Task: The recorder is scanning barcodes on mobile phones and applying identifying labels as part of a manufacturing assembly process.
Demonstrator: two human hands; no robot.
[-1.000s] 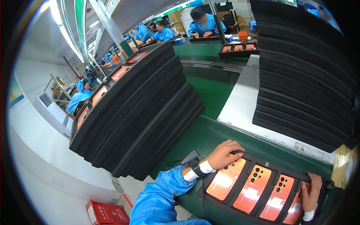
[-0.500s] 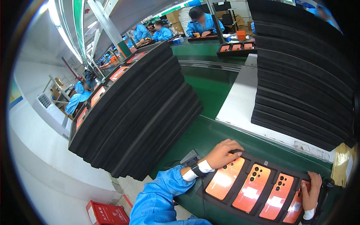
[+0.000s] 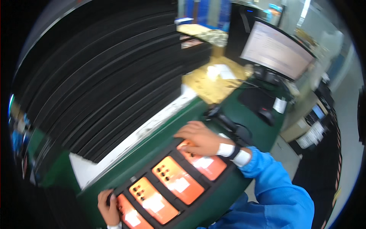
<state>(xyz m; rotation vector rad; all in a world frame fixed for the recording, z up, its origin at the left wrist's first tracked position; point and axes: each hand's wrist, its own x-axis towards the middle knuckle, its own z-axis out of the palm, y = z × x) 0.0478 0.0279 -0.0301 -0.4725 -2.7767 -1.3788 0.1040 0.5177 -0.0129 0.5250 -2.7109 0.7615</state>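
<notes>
A black foam tray [image 3: 190, 170] lies on the green worktop, with several orange phones [image 3: 179, 181] set in its slots, camera side up. My left hand [image 3: 108, 208] grips the tray's left end, its thumb near the leftmost phone. At the far right corner, my right hand [image 3: 200, 139] holds the tray's edge, fingers over the rim and thumb on the rightmost phone. That hand partly covers the phone's cameras. Blur softens the whole picture.
Beyond the tray, a tall stack of black foam trays [image 3: 114, 76] stands on a white ledge [image 3: 141, 131]. To the right are a black handheld device [image 3: 221, 116], a mouse [image 3: 265, 115], and a monitor [image 3: 278, 49]. A cardboard box [image 3: 305, 122] sits farther right.
My view has swung to the right, bringing in the monitor and mouse; the left tray stack has mostly left sight. Both hands keep hold of the tray's ends.
</notes>
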